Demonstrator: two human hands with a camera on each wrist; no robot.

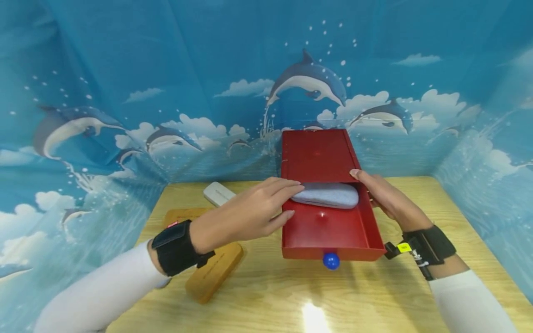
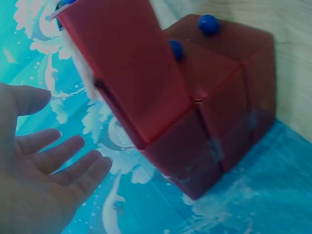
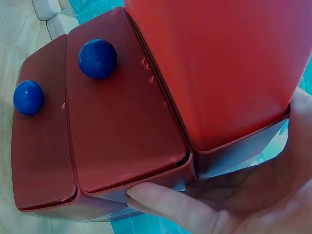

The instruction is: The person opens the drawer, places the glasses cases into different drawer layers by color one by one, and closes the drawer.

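Observation:
A red drawer cabinet (image 1: 318, 155) stands at the back of the table, its top drawer (image 1: 329, 253) pulled out by a blue knob (image 1: 331, 261). Inside, toward the back, lies a grey-blue glasses case (image 1: 331, 196), partly under the cabinet top. My left hand (image 1: 254, 210) hovers at the drawer's left side, fingers spread and holding nothing; its fingertips overlap the case's left end in the head view. At the right, my hand (image 1: 385, 196) rests on the cabinet, thumb on the top's front corner and fingers (image 3: 170, 204) laid along the side. Two lower drawers (image 3: 117, 112) are closed.
Left of the cabinet, partly behind my left arm, lie a white case (image 1: 217, 193), a tan case (image 1: 181, 215) and another tan case (image 1: 216, 273). A dolphin-print curtain (image 1: 233, 55) hangs behind the wooden table (image 1: 354, 300) and down both sides.

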